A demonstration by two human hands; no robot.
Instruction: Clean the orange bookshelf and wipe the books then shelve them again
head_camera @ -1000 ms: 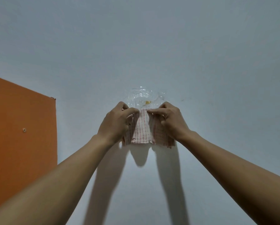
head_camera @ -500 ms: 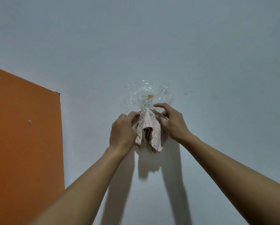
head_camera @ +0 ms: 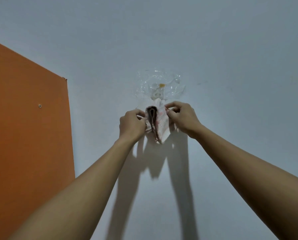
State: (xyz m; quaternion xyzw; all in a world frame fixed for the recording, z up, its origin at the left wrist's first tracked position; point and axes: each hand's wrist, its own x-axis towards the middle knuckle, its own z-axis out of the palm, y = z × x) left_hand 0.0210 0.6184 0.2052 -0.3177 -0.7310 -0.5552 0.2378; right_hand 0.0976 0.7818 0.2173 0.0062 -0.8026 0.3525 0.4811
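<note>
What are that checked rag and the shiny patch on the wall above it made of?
The checked rag looks like thin woven cotton: soft folds, red grid, matte. The shiny patch seems to be clear plastic tape or film: glossy, wrinkled, see-through, stuck around a small white hook, probably plastic.

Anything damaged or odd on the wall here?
Yes. Crinkled clear tape is stuck messily over a hook on the wall, with an orange blotch under it. The left hand and right hand pinch a cloth hanging below.
</note>
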